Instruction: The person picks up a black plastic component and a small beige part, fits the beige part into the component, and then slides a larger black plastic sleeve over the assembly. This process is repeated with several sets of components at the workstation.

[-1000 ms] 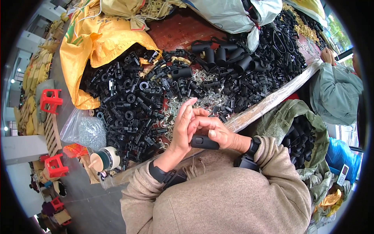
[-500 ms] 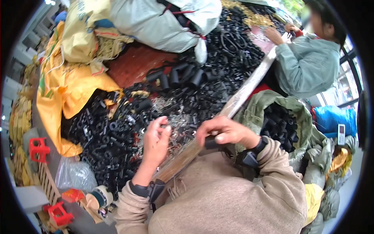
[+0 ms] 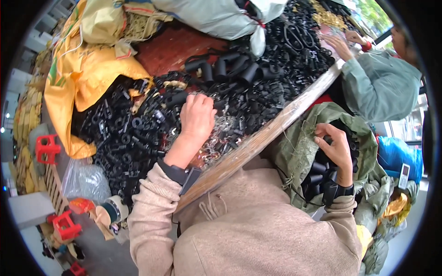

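Taking the wearer's straight ahead as twelve, I see a broad red tabletop (image 3: 179, 50) spread before them, heaped with a pile of black plastic parts (image 3: 124, 133) that runs from ten o'clock round past twelve. A white sack (image 3: 207, 23) slumps over its far side at half past eleven, and a co-worker in a grey-green jacket (image 3: 382, 87) works at half past one. An orange-yellow sack (image 3: 69, 92) lies open at ten, its mouth against the pile; a green woven sack (image 3: 294, 158) gapes at two, just beyond the wooden edge beam (image 3: 258, 142). The wearer's left hand (image 3: 198, 119) is over the pile at eleven, its grip curled down, and I can't tell whether anything is in it. The right hand (image 3: 334, 142) is at two, above the green sack's mouth, its grip bent, with a narrow gap between thumb and forefinger. Below it, black tubular parts (image 3: 317, 172) lie inside that sack. Smallest are the silvery metal bits (image 3: 225, 124) scattered just beside the left hand.
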`<act>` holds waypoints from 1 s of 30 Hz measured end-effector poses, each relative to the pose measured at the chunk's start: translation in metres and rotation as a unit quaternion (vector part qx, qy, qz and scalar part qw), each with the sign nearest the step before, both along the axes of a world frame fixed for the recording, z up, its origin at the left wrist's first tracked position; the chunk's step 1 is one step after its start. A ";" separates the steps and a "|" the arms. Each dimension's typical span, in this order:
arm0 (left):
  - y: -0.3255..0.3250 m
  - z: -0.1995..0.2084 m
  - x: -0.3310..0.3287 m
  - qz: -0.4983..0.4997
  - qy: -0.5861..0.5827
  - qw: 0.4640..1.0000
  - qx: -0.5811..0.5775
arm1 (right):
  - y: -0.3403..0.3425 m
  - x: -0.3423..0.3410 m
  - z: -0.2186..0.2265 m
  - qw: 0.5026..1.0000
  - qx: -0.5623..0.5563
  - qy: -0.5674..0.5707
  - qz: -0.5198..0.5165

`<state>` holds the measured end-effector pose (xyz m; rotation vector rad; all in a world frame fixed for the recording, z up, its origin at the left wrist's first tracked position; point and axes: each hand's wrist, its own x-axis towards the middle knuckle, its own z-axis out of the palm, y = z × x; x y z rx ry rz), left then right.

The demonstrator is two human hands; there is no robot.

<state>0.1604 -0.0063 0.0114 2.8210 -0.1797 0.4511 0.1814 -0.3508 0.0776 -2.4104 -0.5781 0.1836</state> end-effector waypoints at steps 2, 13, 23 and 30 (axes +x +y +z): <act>0.005 0.007 -0.004 0.011 -0.021 0.998 -0.059 | 0.027 0.003 -0.004 0.999 0.039 0.006 0.022; 0.033 0.019 -0.092 0.088 0.193 0.534 -0.819 | 0.171 -0.003 -0.058 0.923 0.136 -0.057 0.355; 0.032 0.001 -0.113 0.068 0.195 0.416 -0.886 | 0.201 -0.002 -0.072 0.940 0.082 -0.175 0.282; 0.016 -0.002 -0.120 0.094 0.191 0.412 -0.886 | 0.204 -0.001 -0.077 0.926 -0.098 -0.207 0.301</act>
